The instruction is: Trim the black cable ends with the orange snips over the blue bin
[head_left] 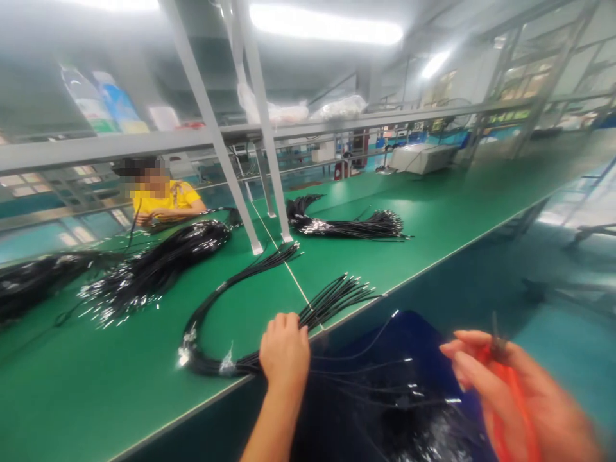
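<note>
Black cable bundle (195, 317) lying near the front edge of the green worktop (457, 212), bending in a U that is opening to the right. Its upper end is tapering toward the foot of a pale upright (267, 128); its lower run is passing under the left hand (285, 350) and fanning out beyond it into pale-tipped ends. Clear wrap (228, 364) is binding the lower run just left of the hand.

Left hand is closing over the bundle at the edge, fingers together and curled down. Right hand (539, 385) is hanging off the worktop, well apart from the left, curling around a red-handled tool (516, 391); its metal end is pointing up, too blurred to identify. A few thin loose cables (407, 360) are stretching rightward below the edge, above a dark blue object (418, 327) of unclear shape.

Farther back, a second bundle (353, 228) is lying right of the uprights. On the left a thicker bundle (168, 260) is spreading its shiny ends forward; another dark bundle (43, 279) is lying at the far left. Across the worktop a person in a yellow top (166, 199) is sitting or standing, hands near cables. Overhead shelf (158, 139) is carrying bottles (86, 99) and clear plastic bags (339, 107). A white box (423, 158) is resting farther along the worktop.
</note>
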`<state>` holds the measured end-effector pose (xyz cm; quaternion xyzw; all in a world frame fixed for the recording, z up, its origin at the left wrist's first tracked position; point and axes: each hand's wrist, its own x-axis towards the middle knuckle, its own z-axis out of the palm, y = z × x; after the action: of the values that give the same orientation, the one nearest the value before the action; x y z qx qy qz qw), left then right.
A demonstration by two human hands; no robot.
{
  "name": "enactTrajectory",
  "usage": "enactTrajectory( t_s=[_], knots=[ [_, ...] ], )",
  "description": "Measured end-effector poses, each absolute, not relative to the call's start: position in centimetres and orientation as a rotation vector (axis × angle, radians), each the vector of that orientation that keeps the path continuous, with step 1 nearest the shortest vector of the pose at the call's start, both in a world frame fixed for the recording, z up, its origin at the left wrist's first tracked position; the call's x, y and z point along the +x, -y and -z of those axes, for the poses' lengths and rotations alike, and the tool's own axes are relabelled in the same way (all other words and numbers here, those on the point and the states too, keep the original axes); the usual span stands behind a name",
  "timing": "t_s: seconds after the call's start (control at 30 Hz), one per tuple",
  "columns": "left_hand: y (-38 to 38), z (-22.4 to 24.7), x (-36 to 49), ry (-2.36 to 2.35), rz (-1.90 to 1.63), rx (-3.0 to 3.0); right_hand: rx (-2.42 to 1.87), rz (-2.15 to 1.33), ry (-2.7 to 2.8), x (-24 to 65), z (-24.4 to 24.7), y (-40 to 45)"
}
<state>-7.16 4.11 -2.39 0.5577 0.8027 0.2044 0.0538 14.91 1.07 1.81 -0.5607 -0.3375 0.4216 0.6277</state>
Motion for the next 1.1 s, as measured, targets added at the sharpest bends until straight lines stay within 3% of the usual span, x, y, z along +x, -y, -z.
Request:
enactTrajectory(
  t_s=[0.27, 0.43, 0.57, 0.8, 0.97, 1.1],
  knots=[
    [-4.8, 3.0, -10.2, -2.481, -0.316, 1.788, -1.21, -0.96, 0.884, 15.1, -0.3, -1.6],
    [-5.3, 2.6, -11.4, -2.348, -0.398, 1.79, -1.244, -0.664, 1.376, 13.5, 1.5, -2.4],
    [-5.4, 2.2, -12.9, -2.218, -0.596, 1.698, -1.339, -0.698, 1.741, 10.6, 4.2, -3.8],
    [-4.7, -1.5, -9.1, -1.756, -0.907, 1.69, -1.512, -0.871, 1.639, 10.4, 7.7, -3.1],
    [-3.0, -3.9, -2.3, -1.317, -1.077, 1.821, -1.476, -0.984, 1.366, 13.1, 5.1, -3.8],
    [-2.0, -2.5, -0.6, -1.144, -1.204, 1.903, -1.365, -1.064, 1.14, 13.8, 3.0, -3.2]
  ],
)
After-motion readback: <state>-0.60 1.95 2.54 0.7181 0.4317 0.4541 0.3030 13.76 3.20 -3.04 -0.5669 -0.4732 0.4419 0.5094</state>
